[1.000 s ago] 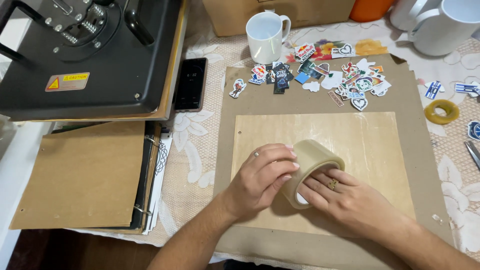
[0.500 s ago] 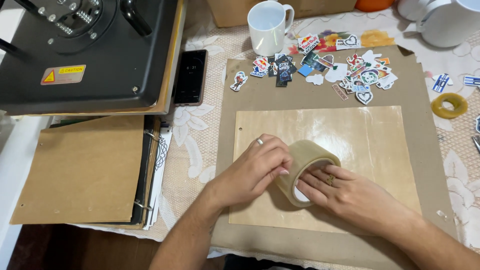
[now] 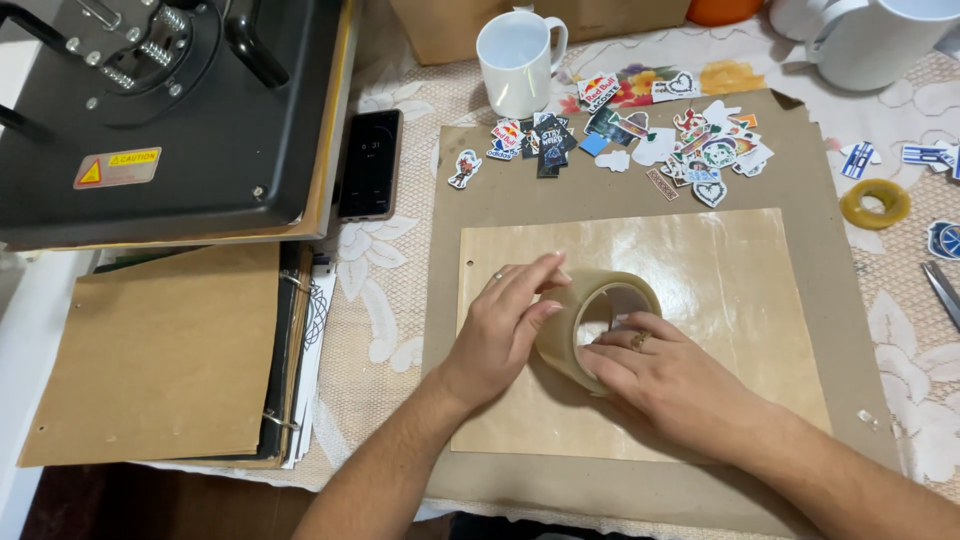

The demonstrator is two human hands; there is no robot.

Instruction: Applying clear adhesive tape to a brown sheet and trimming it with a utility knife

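Hands gripped a roll of clear tape (image 3: 598, 325) standing on a glossy brown sheet (image 3: 700, 260): left hand (image 3: 505, 325) pressed fingers against its side, right hand (image 3: 670, 380) closed around its rim.

White mug (image 3: 517, 62), black phone (image 3: 370, 163), scattered stickers (image 3: 640, 140), heat press (image 3: 170, 110), small yellow tape ring (image 3: 874, 203), brown binder (image 3: 150, 360)

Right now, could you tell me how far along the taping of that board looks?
Glossy tape already seems to cover much of the light board. In hand: the left hand presses on the board beside the tape roll, while the right hand grips the roll. Whether any strip is left to lay I cannot tell. The cut-out stickers lie loose above the board, none placed on it.
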